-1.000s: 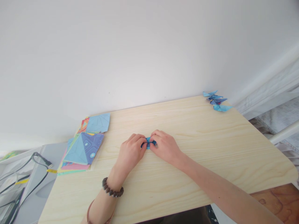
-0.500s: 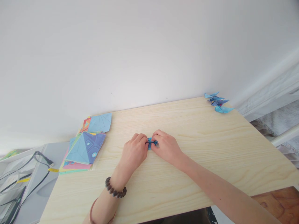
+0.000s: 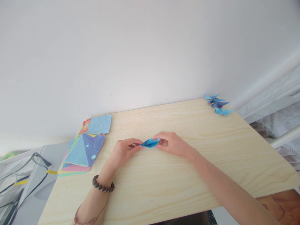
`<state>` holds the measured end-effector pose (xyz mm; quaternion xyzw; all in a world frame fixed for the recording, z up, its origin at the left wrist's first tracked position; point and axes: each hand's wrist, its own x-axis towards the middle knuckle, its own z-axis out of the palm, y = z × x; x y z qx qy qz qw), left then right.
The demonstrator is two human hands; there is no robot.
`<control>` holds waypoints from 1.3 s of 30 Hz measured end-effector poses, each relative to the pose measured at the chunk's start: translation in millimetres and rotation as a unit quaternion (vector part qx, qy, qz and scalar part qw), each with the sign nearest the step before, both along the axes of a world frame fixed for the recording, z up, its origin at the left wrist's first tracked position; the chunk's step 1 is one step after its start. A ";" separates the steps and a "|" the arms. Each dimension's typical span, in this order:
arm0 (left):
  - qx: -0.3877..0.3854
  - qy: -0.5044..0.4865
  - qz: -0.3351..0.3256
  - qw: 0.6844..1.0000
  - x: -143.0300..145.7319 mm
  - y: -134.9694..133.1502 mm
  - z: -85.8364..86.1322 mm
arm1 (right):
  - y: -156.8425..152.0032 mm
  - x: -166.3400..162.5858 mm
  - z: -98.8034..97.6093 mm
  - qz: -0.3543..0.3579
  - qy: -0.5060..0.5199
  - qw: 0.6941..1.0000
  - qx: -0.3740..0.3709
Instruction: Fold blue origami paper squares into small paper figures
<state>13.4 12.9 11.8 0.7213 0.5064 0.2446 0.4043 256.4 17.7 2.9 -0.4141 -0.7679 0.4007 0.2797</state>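
Both hands meet near the middle of a pale wooden table [image 3: 192, 178], and between them is a small folded blue paper [image 3: 150, 143], stretched out into a narrow pointed shape just above the tabletop. The left hand [image 3: 122, 152] pinches the paper's left tip between thumb and fingertips, and the right hand [image 3: 174, 145] clamps its right end the same way, so each grip is closed on the paper. The other fingers curl loosely beneath. A bracelet of dark beads [image 3: 102, 187] circles the left wrist, and a thin pink band sits farther up that forearm. At the table's left edge, well apart from the hands, lies a loose stack of coloured sheets [image 3: 84, 150], with blue patterned ones on top. At the far right corner, against the white wall [image 3: 140, 56], a small cluster of folded blue paper figures [image 3: 218, 103] sits together. Off the table's left side, dark cables [image 3: 35, 168] trail over a grey surface.
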 end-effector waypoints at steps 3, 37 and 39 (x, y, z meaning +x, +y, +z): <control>0.002 0.002 0.032 0.999 -1.2 1.4 -3.9 | 3.3 4.7 -2.1 -0.022 0.028 0.998 -0.049; -0.067 -0.040 0.102 0.992 -6.2 5.9 -11.4 | 12.2 15.1 -14.4 -0.060 0.050 0.997 -0.026; -0.077 -0.044 0.110 0.990 -5.0 5.9 -11.6 | 12.6 15.3 -15.3 -0.054 0.046 0.997 -0.018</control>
